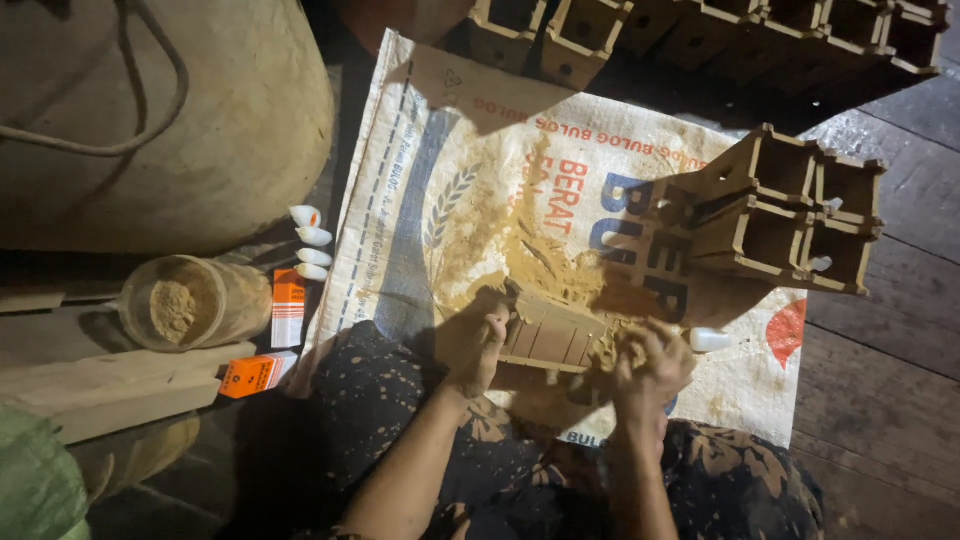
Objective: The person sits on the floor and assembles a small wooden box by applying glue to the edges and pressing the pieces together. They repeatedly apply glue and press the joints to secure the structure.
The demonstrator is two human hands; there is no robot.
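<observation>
Both forearms reach forward from the lap. Left hand (472, 340) grips the near-left end of a wooden slatted piece (550, 335); its long axis runs rightward to the right hand (650, 365), closed on the other end. Beneath: printed woven sack (450, 180), sawdust-strewn, on plank floor (880, 380).

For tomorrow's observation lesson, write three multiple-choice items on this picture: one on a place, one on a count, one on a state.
1. Where does the clear jar of powder lie?
A. on the woven sack
B. left of the woven sack
C. in a wooden frame

2. How many orange boxes are near the jar?
A. two
B. five
C. none

3. How is the wooden piece held?
A. by one hand
B. by both hands
C. untouched

Answers: 1 B, it sits beyond the sack's left edge. 2 A, one beside the jar, one below. 3 B, left hand and right hand both grip it.
</observation>
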